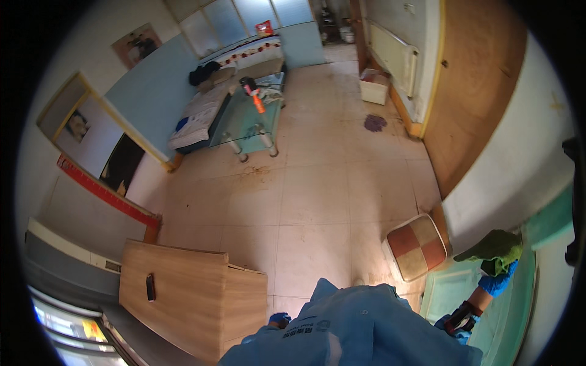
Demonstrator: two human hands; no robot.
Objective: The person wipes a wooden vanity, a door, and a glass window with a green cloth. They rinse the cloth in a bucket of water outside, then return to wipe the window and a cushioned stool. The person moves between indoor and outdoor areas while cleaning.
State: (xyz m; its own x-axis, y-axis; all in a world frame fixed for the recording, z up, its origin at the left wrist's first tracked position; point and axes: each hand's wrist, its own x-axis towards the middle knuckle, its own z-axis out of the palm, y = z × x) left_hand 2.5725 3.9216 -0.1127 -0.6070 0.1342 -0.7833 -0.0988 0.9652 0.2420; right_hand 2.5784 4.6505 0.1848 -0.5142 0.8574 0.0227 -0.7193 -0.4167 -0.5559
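My right hand (500,280), in a blue glove, is shut on a green cloth (496,244). The cloth hangs over its fingers at the right, beside a pale green door or wall panel (499,320). A dark band circles that wrist. Low in the middle, my left hand (280,319) also wears a blue glove and shows only in part, next to a light wooden cabinet (245,302). Whether those fingers hold anything is hidden. A small dark oblong object (150,287) lies on the cabinet top.
A checked padded stool (417,247) stands near my right hand by the wall. Farther off are a glass coffee table (247,119) with an orange bottle (258,104), a sofa (201,116), a white bin (374,89) and a purple cloth (375,122) on the tiled floor (311,192).
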